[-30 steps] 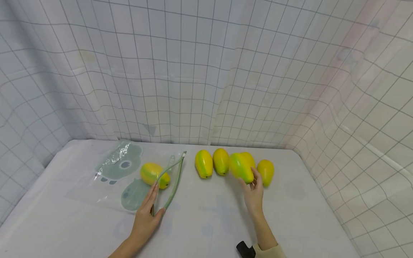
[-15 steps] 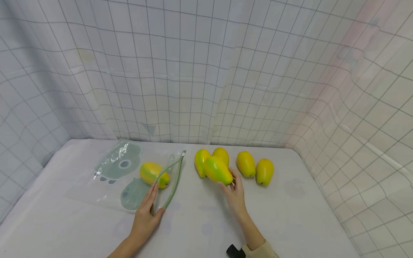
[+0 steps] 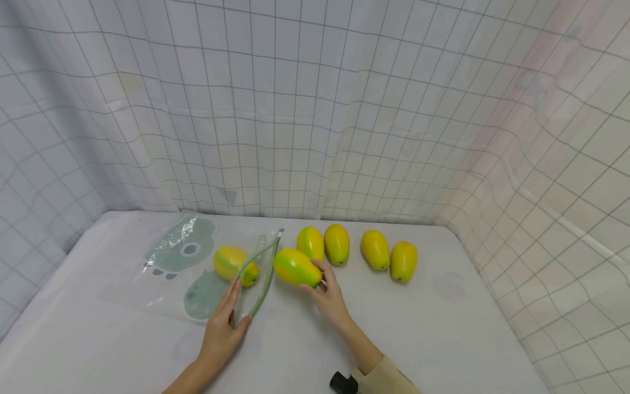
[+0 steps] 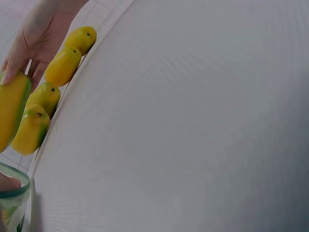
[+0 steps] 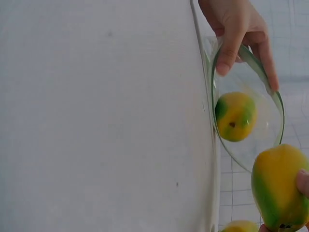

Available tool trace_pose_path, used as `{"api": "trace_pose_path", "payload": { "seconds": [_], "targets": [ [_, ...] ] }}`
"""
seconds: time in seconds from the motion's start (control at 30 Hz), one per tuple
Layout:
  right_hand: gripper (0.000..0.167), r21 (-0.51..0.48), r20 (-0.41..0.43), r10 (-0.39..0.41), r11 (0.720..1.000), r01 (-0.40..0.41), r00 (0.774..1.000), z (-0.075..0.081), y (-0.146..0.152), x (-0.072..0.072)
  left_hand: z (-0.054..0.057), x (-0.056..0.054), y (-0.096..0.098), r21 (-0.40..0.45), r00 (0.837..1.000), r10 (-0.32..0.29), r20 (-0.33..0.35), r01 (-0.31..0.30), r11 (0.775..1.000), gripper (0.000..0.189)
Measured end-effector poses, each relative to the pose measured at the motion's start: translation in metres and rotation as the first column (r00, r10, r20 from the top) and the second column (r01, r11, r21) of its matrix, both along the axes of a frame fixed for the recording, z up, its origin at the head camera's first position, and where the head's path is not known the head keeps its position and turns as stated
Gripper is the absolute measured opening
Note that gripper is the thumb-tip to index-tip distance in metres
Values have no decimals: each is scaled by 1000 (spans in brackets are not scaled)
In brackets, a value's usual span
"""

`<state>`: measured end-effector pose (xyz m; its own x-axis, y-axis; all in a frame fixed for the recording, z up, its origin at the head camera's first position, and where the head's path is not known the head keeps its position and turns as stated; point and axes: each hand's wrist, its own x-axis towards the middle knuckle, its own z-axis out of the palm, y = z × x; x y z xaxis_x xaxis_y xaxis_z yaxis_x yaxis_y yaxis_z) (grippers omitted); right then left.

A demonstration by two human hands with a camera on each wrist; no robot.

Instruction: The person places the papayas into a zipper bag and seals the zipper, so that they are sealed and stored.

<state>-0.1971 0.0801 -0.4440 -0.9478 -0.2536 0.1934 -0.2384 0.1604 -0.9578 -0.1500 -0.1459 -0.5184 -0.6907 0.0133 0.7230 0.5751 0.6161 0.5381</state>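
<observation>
In the head view, my right hand [image 3: 332, 303] grips a yellow-green mango [image 3: 295, 267] by one end, with its other end just beside the bag mouth. A clear zip bag [image 3: 162, 298] with green animal prints and a green rim lies flat at the left. Inside it rests another mango [image 3: 230, 262]. My left hand [image 3: 220, 331] is at the bag's mouth, its fingers and thumb spread apart against the rim [image 5: 282, 113]. From the right wrist view, the mouth gapes wide and the bagged mango [image 5: 235, 117] shows through it. Part of the left thumb is inside the mouth.
Several more mangoes stand in a row at the table's back: two near the middle [image 3: 337, 244] and two farther right [image 3: 375, 250]. A white cloth [image 3: 295, 350] covers the table. Grid-patterned curtains [image 3: 275, 109] close off the back and both sides.
My right hand has carried the mango leftward from the right-hand group, past the middle mangoes, to the bag mouth. My left hand and the bag have stayed put.
</observation>
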Motion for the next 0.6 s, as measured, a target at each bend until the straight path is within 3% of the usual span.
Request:
{"api": "trace_pose_path", "payload": {
  "seconds": [0.27, 0.6],
  "targets": [
    [54, 34, -17, 102, 994, -101, 995, -1, -9, 0, 1, 0, 0, -15, 1000, 11, 9, -11, 1000, 100],
    [54, 82, -7, 150, 985, -149, 989, -6, -16, -3, 0, 0, 0, -10, 1000, 9, 0, -9, 1000, 100]
  ]
}}
